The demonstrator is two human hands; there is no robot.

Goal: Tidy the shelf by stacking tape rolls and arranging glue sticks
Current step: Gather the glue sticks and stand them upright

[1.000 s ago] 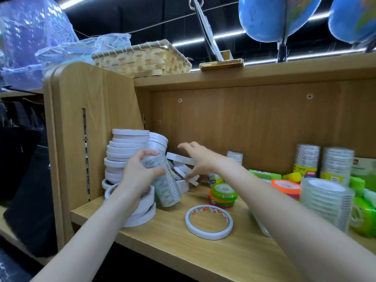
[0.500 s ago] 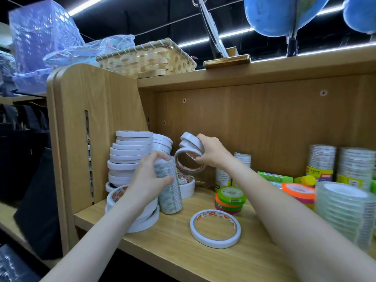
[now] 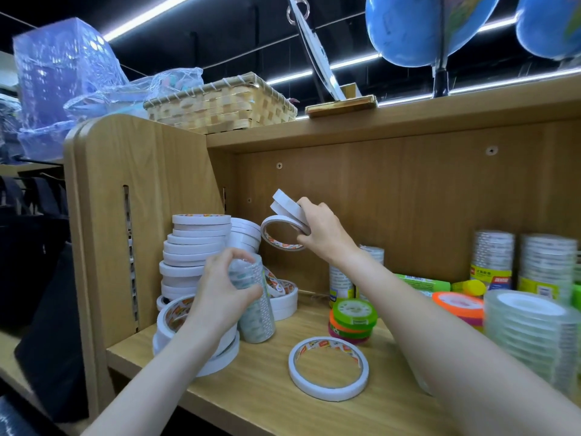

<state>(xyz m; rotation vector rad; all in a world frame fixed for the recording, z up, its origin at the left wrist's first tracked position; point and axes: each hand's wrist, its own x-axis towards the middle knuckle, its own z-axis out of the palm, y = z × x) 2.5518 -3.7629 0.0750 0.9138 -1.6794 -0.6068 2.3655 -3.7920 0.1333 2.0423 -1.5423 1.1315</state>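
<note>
The right hand pinches several white tape rolls lifted above the shelf, right of the tall white stack. The left hand grips an upright clear tape stack standing on the shelf.

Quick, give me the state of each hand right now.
Left hand: closed around the clear tape stack standing on the shelf.
Right hand: holding several white tape rolls in the air.

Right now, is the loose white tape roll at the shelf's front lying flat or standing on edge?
Flat: the white tape roll shows its open ring on the shelf.
</note>
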